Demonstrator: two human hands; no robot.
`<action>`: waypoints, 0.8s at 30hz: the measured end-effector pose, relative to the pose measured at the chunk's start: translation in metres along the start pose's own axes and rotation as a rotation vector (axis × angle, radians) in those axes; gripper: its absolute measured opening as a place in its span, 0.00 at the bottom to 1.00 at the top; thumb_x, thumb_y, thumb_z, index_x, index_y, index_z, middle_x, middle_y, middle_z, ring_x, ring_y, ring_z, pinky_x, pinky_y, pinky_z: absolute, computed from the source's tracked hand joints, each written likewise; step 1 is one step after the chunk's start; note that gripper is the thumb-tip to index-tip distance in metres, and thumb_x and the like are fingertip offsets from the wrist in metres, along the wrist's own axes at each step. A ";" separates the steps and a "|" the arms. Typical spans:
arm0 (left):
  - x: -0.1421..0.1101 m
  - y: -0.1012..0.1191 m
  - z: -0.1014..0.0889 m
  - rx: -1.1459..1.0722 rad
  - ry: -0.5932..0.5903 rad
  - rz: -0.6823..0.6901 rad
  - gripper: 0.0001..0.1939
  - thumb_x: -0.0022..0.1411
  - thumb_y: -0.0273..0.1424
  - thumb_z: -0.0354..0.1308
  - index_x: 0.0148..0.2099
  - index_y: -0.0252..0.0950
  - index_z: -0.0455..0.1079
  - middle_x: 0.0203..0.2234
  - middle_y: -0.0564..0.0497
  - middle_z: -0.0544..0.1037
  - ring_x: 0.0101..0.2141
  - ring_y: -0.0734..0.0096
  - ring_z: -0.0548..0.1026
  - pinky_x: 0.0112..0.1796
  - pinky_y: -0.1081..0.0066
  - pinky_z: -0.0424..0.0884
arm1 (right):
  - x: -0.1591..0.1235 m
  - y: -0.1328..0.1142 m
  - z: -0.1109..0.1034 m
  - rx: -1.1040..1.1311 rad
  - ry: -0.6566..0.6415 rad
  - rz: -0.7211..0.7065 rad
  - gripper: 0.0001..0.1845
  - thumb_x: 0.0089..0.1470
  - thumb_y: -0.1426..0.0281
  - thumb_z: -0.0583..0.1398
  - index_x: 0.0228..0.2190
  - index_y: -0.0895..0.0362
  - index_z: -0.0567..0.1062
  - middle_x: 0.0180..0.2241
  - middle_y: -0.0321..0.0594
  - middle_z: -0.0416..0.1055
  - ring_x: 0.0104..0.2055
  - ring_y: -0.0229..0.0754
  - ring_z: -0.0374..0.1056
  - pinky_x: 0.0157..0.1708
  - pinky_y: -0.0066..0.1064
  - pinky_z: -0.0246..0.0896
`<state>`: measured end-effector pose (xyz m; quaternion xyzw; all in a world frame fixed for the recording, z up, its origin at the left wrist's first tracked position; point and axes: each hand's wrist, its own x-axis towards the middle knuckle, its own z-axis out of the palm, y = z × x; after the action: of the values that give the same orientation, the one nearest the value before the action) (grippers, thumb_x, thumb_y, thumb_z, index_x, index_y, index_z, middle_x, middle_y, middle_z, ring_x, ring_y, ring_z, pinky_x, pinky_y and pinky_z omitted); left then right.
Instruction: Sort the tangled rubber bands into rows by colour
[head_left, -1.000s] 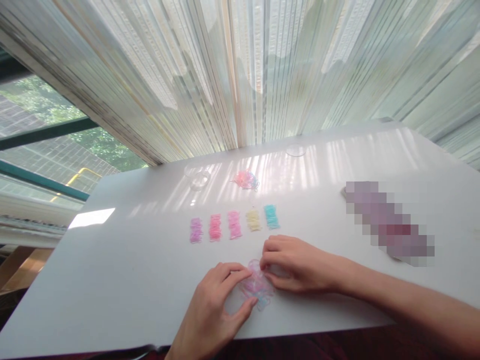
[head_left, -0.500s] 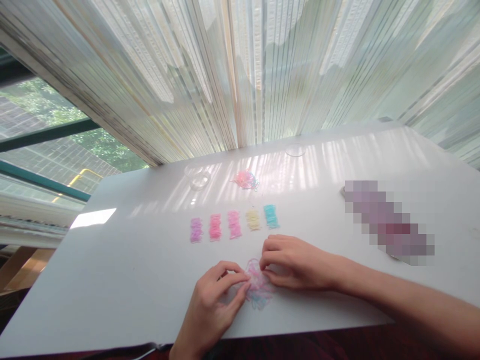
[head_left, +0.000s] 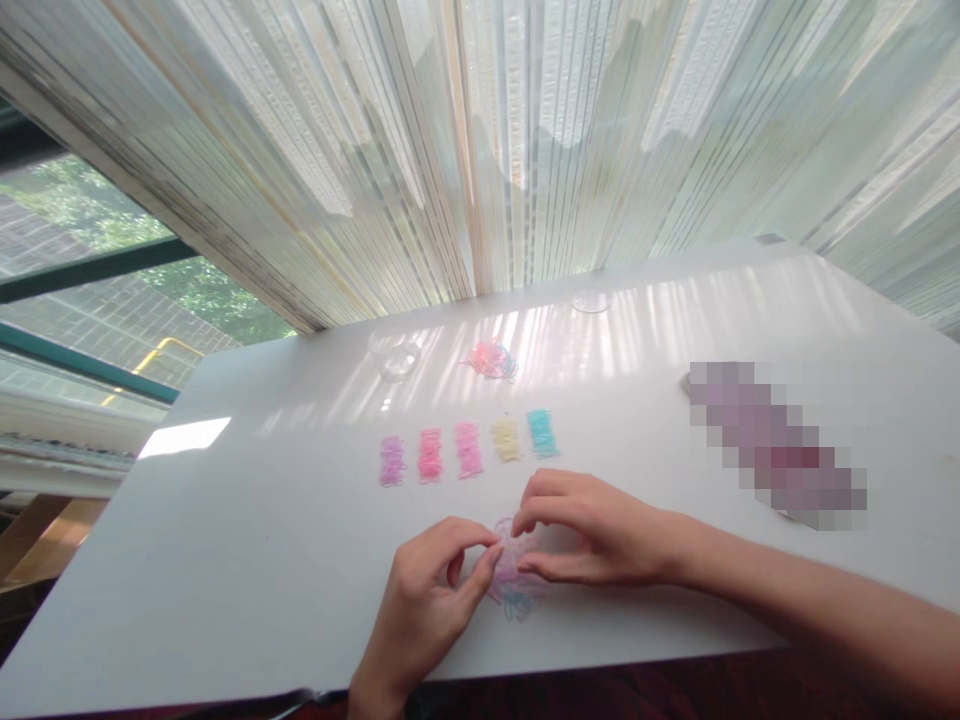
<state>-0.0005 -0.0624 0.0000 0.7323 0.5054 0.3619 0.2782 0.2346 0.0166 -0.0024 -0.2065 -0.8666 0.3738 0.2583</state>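
Writing: the object (head_left: 776,450) on the right is pixelated, so any label is unreadable.
Bands in a row: five bundles, one each purple (head_left: 391,461), red-pink (head_left: 430,456), pink (head_left: 469,450), yellow (head_left: 506,440) and teal (head_left: 542,434).
Loose bands: two piles, a far pile (head_left: 491,359) behind the row and a near pile (head_left: 516,585) between the hands.
Left hand (head_left: 429,592): thumb and forefinger pressed together at the near pile; anything pinched cannot be told.
Right hand (head_left: 596,530): thumb and forefinger spread beside it.
Table (head_left: 262,560): white.
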 end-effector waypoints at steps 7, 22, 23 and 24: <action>0.002 -0.003 0.002 -0.056 0.001 -0.021 0.04 0.68 0.26 0.63 0.41 0.38 0.78 0.31 0.52 0.83 0.27 0.75 0.78 0.26 0.79 0.71 | 0.000 0.001 -0.001 0.013 0.048 -0.018 0.06 0.65 0.70 0.61 0.37 0.57 0.80 0.34 0.40 0.75 0.35 0.39 0.70 0.38 0.29 0.64; -0.003 -0.005 0.000 0.001 -0.046 -0.054 0.06 0.68 0.29 0.64 0.46 0.40 0.78 0.36 0.50 0.84 0.27 0.74 0.75 0.26 0.76 0.71 | 0.002 0.001 0.001 0.004 0.081 -0.009 0.08 0.65 0.70 0.61 0.35 0.58 0.79 0.32 0.40 0.74 0.34 0.39 0.69 0.36 0.28 0.63; -0.002 -0.004 0.001 -0.004 -0.038 -0.046 0.05 0.68 0.29 0.64 0.45 0.39 0.78 0.35 0.50 0.84 0.27 0.74 0.76 0.26 0.77 0.71 | 0.002 0.001 0.001 0.007 0.084 -0.009 0.08 0.65 0.70 0.61 0.35 0.58 0.79 0.32 0.40 0.74 0.34 0.39 0.69 0.36 0.28 0.63; -0.001 -0.003 0.002 -0.009 -0.032 -0.037 0.04 0.68 0.28 0.63 0.44 0.39 0.78 0.34 0.50 0.84 0.27 0.74 0.76 0.26 0.77 0.71 | 0.002 0.001 0.001 0.010 0.086 -0.008 0.08 0.65 0.69 0.61 0.35 0.58 0.79 0.32 0.40 0.74 0.34 0.39 0.69 0.37 0.28 0.63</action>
<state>-0.0009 -0.0620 -0.0038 0.7272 0.5128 0.3472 0.2961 0.2321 0.0179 -0.0033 -0.2179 -0.8537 0.3677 0.2977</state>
